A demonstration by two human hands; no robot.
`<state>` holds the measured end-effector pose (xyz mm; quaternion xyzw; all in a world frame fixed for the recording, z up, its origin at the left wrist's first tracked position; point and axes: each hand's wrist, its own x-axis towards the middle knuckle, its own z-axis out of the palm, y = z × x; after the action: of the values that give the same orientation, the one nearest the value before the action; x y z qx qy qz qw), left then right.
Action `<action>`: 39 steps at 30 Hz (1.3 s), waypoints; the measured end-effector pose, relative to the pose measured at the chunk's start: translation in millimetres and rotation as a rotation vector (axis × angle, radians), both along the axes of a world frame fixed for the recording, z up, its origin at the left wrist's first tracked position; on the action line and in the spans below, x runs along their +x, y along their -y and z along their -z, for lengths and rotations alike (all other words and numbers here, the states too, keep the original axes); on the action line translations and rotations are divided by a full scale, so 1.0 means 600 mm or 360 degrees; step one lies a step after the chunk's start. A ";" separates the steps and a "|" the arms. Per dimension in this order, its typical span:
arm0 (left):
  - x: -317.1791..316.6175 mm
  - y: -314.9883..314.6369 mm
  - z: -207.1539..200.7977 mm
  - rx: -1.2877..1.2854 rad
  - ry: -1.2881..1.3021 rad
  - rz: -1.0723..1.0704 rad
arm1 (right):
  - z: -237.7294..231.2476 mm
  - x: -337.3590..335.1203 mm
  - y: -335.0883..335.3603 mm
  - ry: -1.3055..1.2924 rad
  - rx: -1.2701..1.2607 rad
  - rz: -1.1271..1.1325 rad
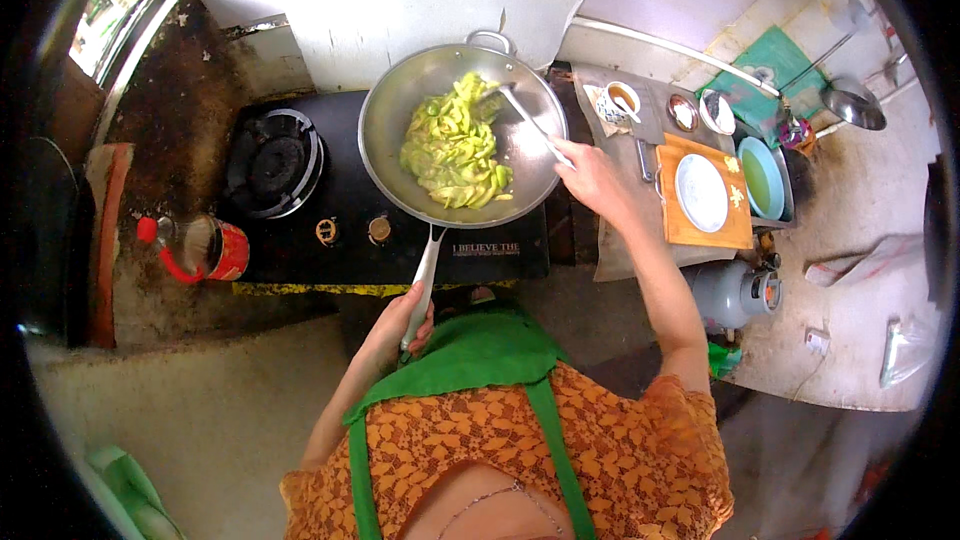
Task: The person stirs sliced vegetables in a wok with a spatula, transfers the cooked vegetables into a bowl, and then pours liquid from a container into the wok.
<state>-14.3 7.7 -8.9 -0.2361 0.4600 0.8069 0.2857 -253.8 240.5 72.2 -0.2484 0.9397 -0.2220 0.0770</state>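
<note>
left hand point(402, 326) clasping the handle point(426, 275), right hand point(592, 180) gripping a spatula point(534, 124), a person point(480, 410) apparently stirs green slices point(455, 150) in a wok point(532, 175) near the stove's point(340, 195) right edge, the next stroke likely needing steadiness.

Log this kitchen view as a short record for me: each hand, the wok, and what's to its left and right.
Left hand: gripping the wok handle
Right hand: gripping a spatula, its head in the wok
Wok: holds sliced green vegetables
Left side: black burner; bottle with red cap
Right side: wooden board bearing a white dish; light blue bowl by the board
</note>
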 end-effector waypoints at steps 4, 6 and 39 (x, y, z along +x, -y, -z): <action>0.002 -0.001 -0.001 -0.0036 0.0008 -0.0011 | 0.077 -0.004 0.025 0.0102 -0.0407 -0.0045; 0.000 -0.002 -0.007 -0.0058 0.0023 -0.0004 | 0.079 0.014 0.006 0.0236 -0.0477 -0.0187; 0.004 0.002 0.008 -0.0019 -0.0047 0.0032 | -0.042 0.077 -0.005 0.0215 0.0054 -0.0146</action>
<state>-11.6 6.4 -13.7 -0.2212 0.4712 0.8046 0.2856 -207.5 243.3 97.2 -0.2742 0.9237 -0.2186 0.1544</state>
